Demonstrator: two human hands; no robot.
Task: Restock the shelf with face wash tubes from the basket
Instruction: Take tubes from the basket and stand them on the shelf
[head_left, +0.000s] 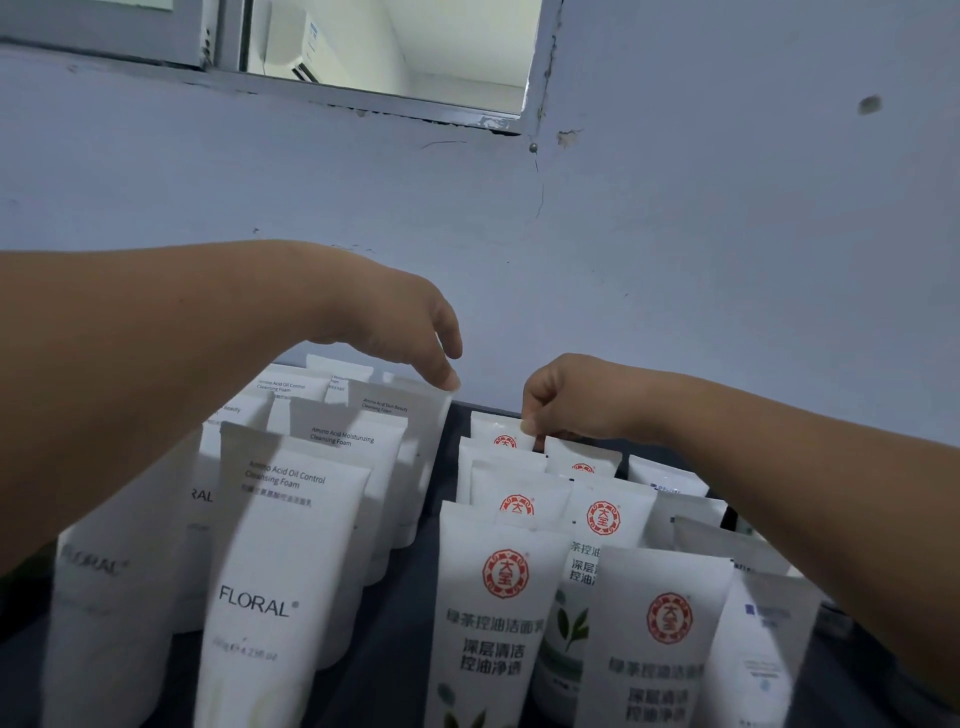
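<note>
White face wash tubes stand upright in rows on a dark shelf (395, 623). FLORAL tubes (270, 571) fill the left side, red-seal tubes (498, 613) the middle and right. My left hand (410, 332) hangs over the rear FLORAL tubes, its fingertips touching the top edge of one rear tube (415, 415). My right hand (566, 400) is curled, pinching the top of the rearmost red-seal tube (501, 434) at the back of the shelf. No basket is in view.
A pale blue wall (675, 234) rises right behind the shelf, with a window frame (535, 78) above. More white tubes with blue print (763, 639) stand at the right. A dark gap (447, 447) runs between the two groups.
</note>
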